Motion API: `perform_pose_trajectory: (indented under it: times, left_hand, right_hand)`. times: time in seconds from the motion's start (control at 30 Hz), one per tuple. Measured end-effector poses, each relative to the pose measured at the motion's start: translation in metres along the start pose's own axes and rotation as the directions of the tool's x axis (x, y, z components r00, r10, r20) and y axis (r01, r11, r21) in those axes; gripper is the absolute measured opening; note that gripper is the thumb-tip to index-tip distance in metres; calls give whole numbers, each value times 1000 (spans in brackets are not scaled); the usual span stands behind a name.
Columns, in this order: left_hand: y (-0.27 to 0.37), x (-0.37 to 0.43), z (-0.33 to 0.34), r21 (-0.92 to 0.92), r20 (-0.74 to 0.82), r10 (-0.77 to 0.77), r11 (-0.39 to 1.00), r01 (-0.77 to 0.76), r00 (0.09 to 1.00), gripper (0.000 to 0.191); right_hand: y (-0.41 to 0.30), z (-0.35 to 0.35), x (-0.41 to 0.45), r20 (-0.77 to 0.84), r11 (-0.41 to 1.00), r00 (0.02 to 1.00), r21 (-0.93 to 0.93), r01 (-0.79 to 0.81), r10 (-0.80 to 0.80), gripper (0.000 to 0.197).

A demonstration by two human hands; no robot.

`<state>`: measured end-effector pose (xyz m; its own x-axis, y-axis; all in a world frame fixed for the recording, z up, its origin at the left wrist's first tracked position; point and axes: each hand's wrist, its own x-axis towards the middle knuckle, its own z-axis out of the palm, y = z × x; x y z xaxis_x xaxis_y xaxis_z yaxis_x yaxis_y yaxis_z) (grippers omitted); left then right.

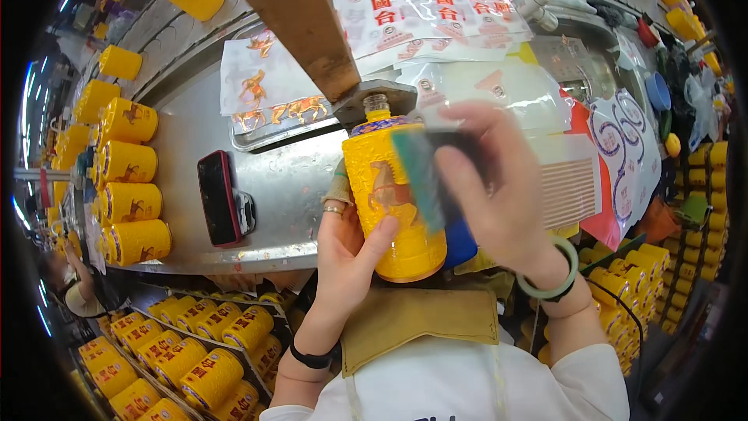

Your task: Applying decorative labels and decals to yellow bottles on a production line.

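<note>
My left hand (350, 240) holds a yellow embossed bottle (403, 251) from its left side, the thumb lying across the front. The bottle has a clear threaded glass neck, a blue patterned collar and a reddish-gold horse picture. Its neck end is at a metal bracket (403, 93) on a wooden beam (304, 23). A cloth cover sits on a finger of this hand, beside a ring. My right hand (497, 181), blurred, grips a dark squeegee-like tool with a green flat edge (418, 181). That edge lies over the bottle's right side, beside the horse.
Sheets of red-character transfers (432, 6) and horse decals (254, 88) cover a tray. A phone (219, 199) lies on the metal bench. Yellow bottles (137, 202) line its left end; more stand in crates (210, 374) below left. A conveyor (158, 11) runs behind. A person (85, 292) is far left.
</note>
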<state>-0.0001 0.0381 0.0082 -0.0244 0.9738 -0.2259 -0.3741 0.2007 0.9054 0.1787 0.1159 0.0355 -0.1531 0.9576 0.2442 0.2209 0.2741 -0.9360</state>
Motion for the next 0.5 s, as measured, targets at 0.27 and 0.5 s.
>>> perform_pose_trajectory:
  times: [0.27,0.5]
  left_hand:
    - [-16,-9,3,433,-81,387,843,-318,918,100]
    - [4,-28,13,924,335,376,50,-379,864,109]
  right_hand:
    - [33,-5,-27,-121,986,982,96,-134,146,21]
    - [46,0,-33,-133,988,981,-28,-149,144,21]
